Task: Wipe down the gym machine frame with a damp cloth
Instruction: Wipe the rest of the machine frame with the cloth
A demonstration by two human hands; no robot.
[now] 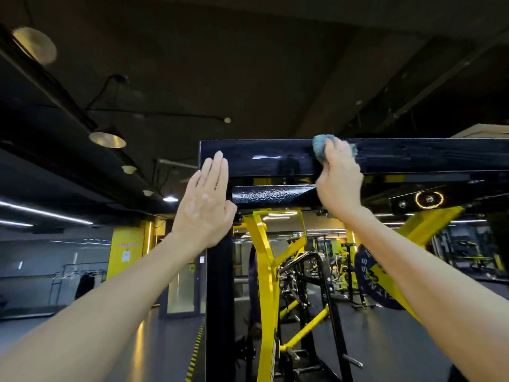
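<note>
A dark ceiling [248, 51] with pendant lamps [107, 139] hangs over grey floor [82, 340] and a yellow pillar [124, 252].

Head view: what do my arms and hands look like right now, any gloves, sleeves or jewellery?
Both are bare. The left hand and right hand wear no gloves, and no rings show. No watch or band at either wrist. The left forearm and right forearm show no sleeves up to the picture's edge.

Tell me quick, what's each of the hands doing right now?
Left hand: open, fingers straight, flat by the corner of the black frame.
Right hand: closed around the blue cloth, pressing it on the top beam.
</note>
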